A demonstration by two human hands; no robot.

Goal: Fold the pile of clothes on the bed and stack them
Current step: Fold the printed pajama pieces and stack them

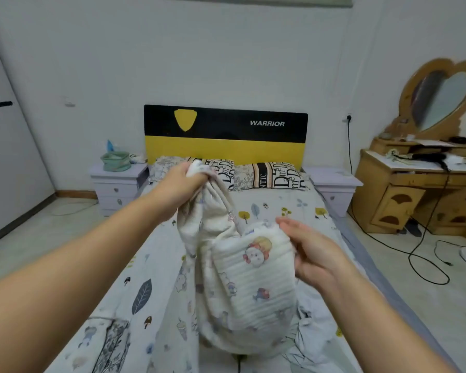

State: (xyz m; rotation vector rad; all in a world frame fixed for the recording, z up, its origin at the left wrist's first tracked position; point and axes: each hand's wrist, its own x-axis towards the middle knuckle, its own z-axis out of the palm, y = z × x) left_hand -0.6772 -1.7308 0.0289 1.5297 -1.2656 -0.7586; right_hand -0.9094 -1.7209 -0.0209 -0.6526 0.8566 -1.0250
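A cream garment with small cartoon prints hangs in the air over the bed. My left hand is raised and clenched on the garment's top end. My right hand sits lower at the garment's right edge, fingers touching its ribbed band beside a printed figure; whether it pinches the cloth is unclear. More crumpled clothes lie on the sheet under and to the right of the hanging piece. A dark-patterned cloth lies at the near left.
Two patterned pillows rest against a black and yellow headboard. White nightstands stand on both sides; the left one holds a green basket. A wooden dresser with a heart mirror stands right, with cables on the floor.
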